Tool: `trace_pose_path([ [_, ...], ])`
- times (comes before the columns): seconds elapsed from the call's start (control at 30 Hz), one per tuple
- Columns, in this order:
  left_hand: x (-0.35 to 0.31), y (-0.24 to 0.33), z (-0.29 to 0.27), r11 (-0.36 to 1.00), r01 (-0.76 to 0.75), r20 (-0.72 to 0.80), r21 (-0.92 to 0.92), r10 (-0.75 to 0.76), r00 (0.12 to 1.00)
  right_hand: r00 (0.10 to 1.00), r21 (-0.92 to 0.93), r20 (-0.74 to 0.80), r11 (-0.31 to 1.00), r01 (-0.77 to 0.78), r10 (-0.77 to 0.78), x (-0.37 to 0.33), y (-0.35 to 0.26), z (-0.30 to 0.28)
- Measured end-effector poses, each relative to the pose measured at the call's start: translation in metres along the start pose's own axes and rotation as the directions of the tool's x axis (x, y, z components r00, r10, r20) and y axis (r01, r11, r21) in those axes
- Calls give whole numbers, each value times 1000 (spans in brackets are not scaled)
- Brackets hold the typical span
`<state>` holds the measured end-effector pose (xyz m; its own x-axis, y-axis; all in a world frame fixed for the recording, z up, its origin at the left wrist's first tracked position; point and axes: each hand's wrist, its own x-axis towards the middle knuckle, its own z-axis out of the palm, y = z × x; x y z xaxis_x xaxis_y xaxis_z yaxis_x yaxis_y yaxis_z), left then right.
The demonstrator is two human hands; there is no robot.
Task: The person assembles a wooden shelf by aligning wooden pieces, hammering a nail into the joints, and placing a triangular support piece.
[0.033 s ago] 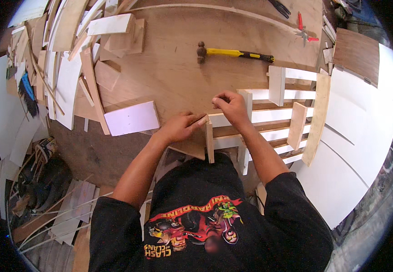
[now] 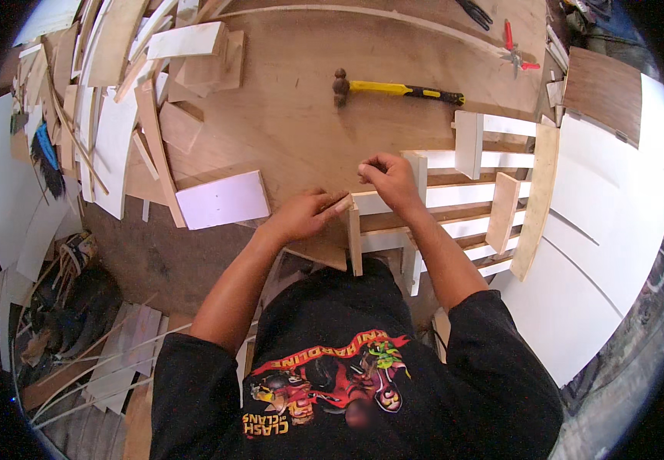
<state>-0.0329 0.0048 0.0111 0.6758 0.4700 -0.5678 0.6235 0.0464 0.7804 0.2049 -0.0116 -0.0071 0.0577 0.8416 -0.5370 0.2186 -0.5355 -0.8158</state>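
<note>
Bending its fingers halfway at the end board [image 2: 356,241] — probably to steady the wooden frame [image 2: 539,199] on its right, though the grip is unclear — the left hand [image 2: 300,217] sits near the right hand [image 2: 396,184], curled nearly closed over the frame, any contents hidden.

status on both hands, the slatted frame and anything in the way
Left hand at left end of slatted frame. Right hand curled over it, grip unclear. Hammer lies beyond, apart from both hands.

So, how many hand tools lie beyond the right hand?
3: ball-peen hammer at upper middle, red-handled pliers farther right, black-handled tool at the top edge, partly out of frame.
</note>
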Motion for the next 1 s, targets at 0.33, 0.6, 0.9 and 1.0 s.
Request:
trace_pose_path([
  [0.33,4,-12,-3,991,-100,-3,-93,100,995,941,-298,316,929,221,-122,1,-8,2],
  [0.6,2,9,-22,974,135,109,-180,-116,987,910,-347,407,908,233,-78,6,-7,2],
  [0.9,6,-8,-9,995,80,34,-56,-78,996,880,-411,472,869,276,-56,8,-12,6],
  [1.0,6,-9,-8,996,2,-5,-86,-2,1000,865,-411,497,858,308,-73,10,-9,7],
])
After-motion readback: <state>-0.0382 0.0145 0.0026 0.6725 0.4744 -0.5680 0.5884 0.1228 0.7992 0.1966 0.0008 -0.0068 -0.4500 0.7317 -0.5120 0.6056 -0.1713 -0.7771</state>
